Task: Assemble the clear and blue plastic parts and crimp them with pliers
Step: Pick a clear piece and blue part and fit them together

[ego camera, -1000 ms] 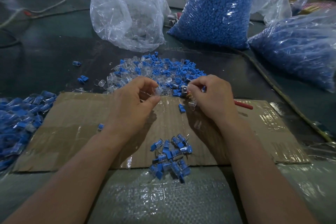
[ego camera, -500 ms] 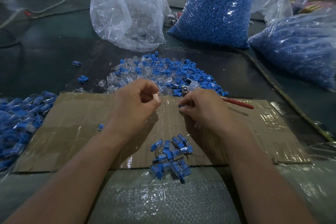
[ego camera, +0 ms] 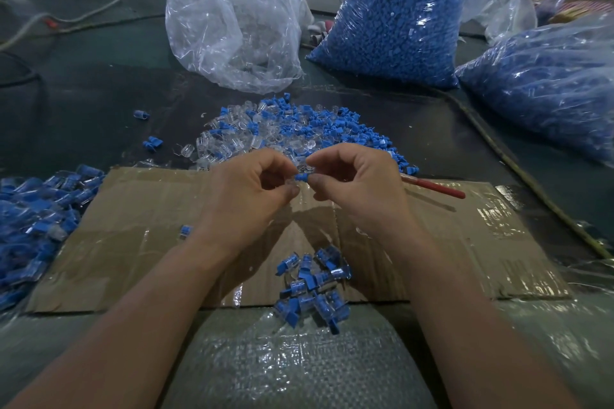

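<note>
Pushing a blue part (ego camera: 301,177) into a clear part, w/ both hands up over the far edge of the cardboard sheet (ego camera: 139,209). My right hand (ego camera: 357,181) pinches the blue part betw. thumb and forefinger; my left hand (ego camera: 247,186) is pinched shut just beside it. I judge it has the clear part, but that's too small and see-through to make out properly. The two fingertips nearly meet, so the pieces look abt to seat or just seated, can't tell which.

Progress, as I read it: a small heap of joined pieces (ego camera: 312,289) lies near me at the cardboard's near edge, and a much bigger heap (ego camera: 36,219) spreads at the left on the desk (ego camera: 83,103). Whether either lot is crimped yet, can't say from here.

Left to do: lots. The loose mix of clear and blue parts (ego camera: 299,133) lies just beyond my hands, and farther off stand a bag of clear parts (ego camera: 232,23) and two full bags of blue parts (ego camera: 398,20), the second (ego camera: 548,90) at far right. The pliers (ego camera: 435,188) lie on the cardboard to the right of my right hand, red handle showing, not in use. So this piece prob. needs crimping next, then repeat.
</note>
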The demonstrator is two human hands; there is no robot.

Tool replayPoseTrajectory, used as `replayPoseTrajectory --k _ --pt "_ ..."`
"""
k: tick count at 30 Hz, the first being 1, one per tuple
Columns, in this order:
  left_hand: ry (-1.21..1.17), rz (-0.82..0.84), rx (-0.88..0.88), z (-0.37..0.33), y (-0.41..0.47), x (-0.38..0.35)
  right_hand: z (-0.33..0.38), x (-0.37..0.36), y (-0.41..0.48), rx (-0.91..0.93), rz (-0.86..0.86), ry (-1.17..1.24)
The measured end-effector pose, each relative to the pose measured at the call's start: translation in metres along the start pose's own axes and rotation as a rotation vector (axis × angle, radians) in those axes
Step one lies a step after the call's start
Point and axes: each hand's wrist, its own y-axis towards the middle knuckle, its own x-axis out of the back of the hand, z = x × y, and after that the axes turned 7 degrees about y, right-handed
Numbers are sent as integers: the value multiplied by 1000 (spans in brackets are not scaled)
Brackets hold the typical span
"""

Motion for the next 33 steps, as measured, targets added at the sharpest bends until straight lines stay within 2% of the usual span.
replayPoseTrajectory --k 10,17,21,23,26,30,33 --pt "90 9 -102 0 -3 -1 0 -1 -1 -55 24 82" --pt "-17 -19 -95 -1 -3 1 -1 3 -1 -166 58 162" --pt "-43 -43 -148 -5 -3 5 3 6 -2 -321 236 490" --pt "-34 -31 -157 -7 -3 6 4 6 -3 -314 241 552" --pt "-60 -31 -108 -9 -3 7 3 5 -2 -264 195 533" --pt "-297 22 40 -12 -2 9 -1 9 1 -233 166 500" --pt "-301 71 80 -12 -2 8 -3 7 0 -239 193 479"
